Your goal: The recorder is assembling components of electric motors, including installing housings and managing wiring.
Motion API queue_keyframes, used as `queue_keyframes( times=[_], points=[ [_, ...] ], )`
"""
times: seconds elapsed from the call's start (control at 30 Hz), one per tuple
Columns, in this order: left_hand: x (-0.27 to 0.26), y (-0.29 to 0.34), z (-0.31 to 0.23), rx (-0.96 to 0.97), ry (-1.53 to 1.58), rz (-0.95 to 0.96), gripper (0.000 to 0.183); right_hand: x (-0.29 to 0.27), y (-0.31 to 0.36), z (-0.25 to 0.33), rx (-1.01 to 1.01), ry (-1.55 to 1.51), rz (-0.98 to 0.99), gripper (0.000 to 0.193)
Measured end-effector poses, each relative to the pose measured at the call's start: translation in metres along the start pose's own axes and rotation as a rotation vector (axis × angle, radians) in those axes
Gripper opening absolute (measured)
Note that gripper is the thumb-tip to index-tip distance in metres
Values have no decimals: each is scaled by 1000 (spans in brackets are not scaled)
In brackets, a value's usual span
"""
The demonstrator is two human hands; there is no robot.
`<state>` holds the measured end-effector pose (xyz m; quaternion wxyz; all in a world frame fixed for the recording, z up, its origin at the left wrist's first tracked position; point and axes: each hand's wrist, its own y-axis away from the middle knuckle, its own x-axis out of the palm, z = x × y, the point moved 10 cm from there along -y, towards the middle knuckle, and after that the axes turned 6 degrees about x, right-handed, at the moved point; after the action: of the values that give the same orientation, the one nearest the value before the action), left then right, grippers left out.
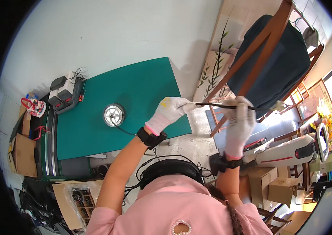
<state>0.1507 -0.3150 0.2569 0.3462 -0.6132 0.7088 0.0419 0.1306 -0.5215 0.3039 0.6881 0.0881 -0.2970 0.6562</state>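
A black cable (217,105) is stretched between my two hands, off the right edge of the green-topped table (150,78). My left hand (170,112), in a white glove, pinches it at the left. My right hand (239,117), gloved too, is closed around it farther along. Past the right hand, the cable's free end carries a small pale connector (279,105). On the table lies a round silver hub motor with a black rim (114,114). A thin black lead runs from its centre toward my left wrist; whether it joins the held cable is hidden.
A grey battery-like device (67,92) with wires stands at the table's back left corner. An open carton with black parts (80,201) sits below the table. To the right are a wooden frame with dark cloth (275,58), a white-and-black scooter-like body (287,150) and cardboard boxes (262,184).
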Motion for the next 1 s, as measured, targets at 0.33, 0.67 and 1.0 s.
queue_keyframes(
  times=[0.33,0.67,1.0],
  points=[
    [-10,20,55,-289,-77,-135,26,-91,-30,31,15,-184,-92,24],
    [4,66,99,-462,10,-223,31,-148,-53,0,188,-165,-114,31],
    [-4,74,100,-189,-365,-228,37,-206,-61,-25,186,-154,-146,33]
  ],
)
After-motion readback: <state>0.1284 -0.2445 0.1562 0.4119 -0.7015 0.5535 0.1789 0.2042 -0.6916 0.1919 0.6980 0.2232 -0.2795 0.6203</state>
